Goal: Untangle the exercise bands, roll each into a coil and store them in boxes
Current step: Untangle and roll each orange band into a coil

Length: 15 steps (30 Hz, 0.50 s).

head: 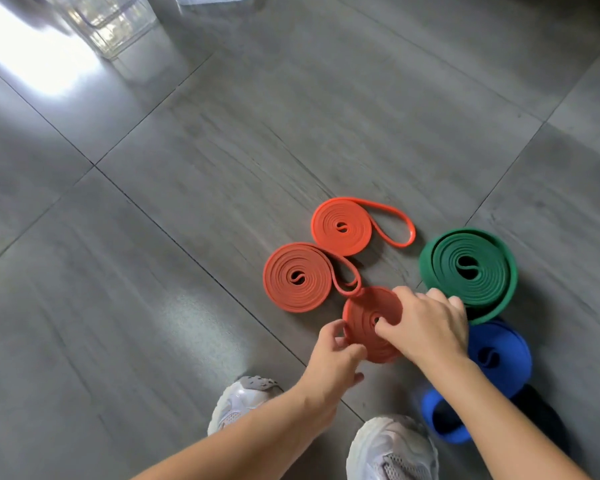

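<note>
Orange coil (364, 306): nearest one, seemingly being tightened.
Left grip (336, 362): pinches its rim.
Right grip (430, 327): clasps its centre.
Next: probably lift it intact to clear boxes (118, 26).

L hand (333, 358), R hand (430, 327): fingers curled, prob. pinching.

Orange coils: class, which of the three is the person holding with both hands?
The nearest orange coil, held between the left hand and right hand. The upper orange coil and left orange coil lie untouched, tails loose.
</note>
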### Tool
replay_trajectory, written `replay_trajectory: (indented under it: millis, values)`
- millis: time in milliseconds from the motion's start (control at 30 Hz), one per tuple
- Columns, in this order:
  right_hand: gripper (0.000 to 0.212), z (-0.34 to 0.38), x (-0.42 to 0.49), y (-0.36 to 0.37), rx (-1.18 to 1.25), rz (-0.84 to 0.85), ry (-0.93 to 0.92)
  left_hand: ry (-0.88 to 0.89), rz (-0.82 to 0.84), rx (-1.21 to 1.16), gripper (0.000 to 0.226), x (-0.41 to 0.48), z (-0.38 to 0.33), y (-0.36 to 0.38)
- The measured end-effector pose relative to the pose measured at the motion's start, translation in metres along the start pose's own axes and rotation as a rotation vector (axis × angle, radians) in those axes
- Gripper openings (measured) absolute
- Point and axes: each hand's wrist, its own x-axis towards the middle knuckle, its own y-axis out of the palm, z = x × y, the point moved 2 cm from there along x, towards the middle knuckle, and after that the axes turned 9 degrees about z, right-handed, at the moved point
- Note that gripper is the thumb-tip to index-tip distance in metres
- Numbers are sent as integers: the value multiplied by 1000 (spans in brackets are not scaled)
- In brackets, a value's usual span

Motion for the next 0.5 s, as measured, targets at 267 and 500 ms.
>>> replay_trajectory:
  millis: [267, 500]
  values:
    - [38, 23, -42, 0, 379, -285, -13, 188, -3, 180, 43, -47, 1, -27]
    - [41, 88, 13, -35, 227, -209, -140, 293, -262, 69, 32, -31, -35, -79]
